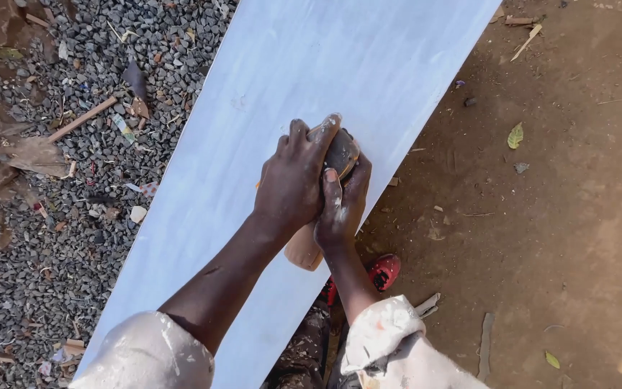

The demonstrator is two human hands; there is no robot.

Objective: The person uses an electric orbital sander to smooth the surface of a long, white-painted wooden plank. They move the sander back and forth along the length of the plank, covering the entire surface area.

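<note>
A long board (268, 94) painted matt white, smooth with faint streaks. On it, a worn tan sanding block (318, 216) with dark gritty paper. Rough grey gravel (73, 180); dusty brown earth (556, 202).

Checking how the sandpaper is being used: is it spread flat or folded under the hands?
Folded. The sandpaper bunches into a wad under the left hand and right hand, pressed onto the white board.
</note>
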